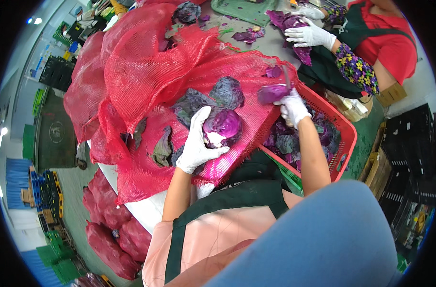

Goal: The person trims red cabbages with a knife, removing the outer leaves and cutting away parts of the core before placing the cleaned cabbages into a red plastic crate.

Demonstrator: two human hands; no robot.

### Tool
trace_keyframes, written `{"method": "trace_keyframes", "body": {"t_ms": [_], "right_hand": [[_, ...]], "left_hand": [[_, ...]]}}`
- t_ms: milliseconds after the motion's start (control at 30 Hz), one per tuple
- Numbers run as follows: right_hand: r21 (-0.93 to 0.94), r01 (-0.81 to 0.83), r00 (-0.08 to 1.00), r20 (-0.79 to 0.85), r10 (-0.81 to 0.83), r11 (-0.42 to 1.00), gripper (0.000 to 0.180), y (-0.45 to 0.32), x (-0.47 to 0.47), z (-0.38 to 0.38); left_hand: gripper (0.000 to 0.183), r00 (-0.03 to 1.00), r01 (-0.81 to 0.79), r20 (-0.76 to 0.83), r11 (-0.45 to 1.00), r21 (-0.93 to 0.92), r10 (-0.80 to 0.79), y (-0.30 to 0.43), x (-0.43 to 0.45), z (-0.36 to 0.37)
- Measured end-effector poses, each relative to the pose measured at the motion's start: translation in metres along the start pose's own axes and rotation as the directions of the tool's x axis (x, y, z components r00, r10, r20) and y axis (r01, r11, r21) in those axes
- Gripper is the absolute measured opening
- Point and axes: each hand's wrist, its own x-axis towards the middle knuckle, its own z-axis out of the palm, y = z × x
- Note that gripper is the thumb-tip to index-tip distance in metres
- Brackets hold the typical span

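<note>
My left hand (194,143), in a white glove, grips a trimmed red cabbage head (228,123) whose pale stem end faces me. To the right, my gloved right hand (294,110) is closed around a knife (287,77); its handle is hidden and the blade looks blurred. A loose purple cabbage leaf (273,94) is at that hand, against the knife. Red mesh sacking (239,158) lies under the cabbage. A darker, untrimmed red cabbage (228,92) rests just beyond the held one, with loose outer leaves (191,104) beside it.
Below my right hand, a red plastic crate (349,132) holds cabbage leaves. Filled red mesh sacks (132,43) rise at the left, others (114,229) on the floor. Across the table a co-worker's gloved hands (309,36) hold cabbage near a green tray (239,12). A blurred blue shape (318,244) covers the foreground.
</note>
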Motion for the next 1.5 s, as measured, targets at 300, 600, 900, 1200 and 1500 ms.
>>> {"method": "trace_keyframes", "body": {"t_ms": [300, 600, 900, 1200, 1500], "right_hand": [[-0.705, 0.609, 0.665, 0.206, -0.718, 0.362, 0.056, 0.006, -0.097, 0.05], [-0.77, 0.503, 0.845, 0.341, -0.412, 0.392, 0.072, 0.007, -0.133, 0.113], [-0.329, 0.36, 0.909, 0.335, -0.248, 0.873, 0.058, 0.013, -0.077, 0.091], [-0.692, 0.607, 0.786, 0.451, -0.422, 0.39, 0.083, 0.019, -0.112, 0.106], [-0.698, 0.582, 0.803, 0.413, -0.43, 0.416, 0.089, 0.023, -0.124, 0.108]], "left_hand": [[0.119, 0.945, 0.323, -0.084, 0.873, 0.364, -0.315, 0.048, 0.019, -0.002], [0.116, 0.975, 0.221, -0.115, 0.798, 0.561, -0.189, 0.038, 0.03, 0.019], [0.122, 0.96, 0.247, -0.025, 0.802, 0.544, -0.279, 0.064, 0.031, 0.005], [0.121, 0.987, 0.151, -0.089, 0.619, 0.77, -0.13, 0.066, 0.036, 0.009], [0.117, 0.986, 0.164, -0.093, 0.749, 0.642, -0.136, 0.063, 0.039, 0.03]]}}
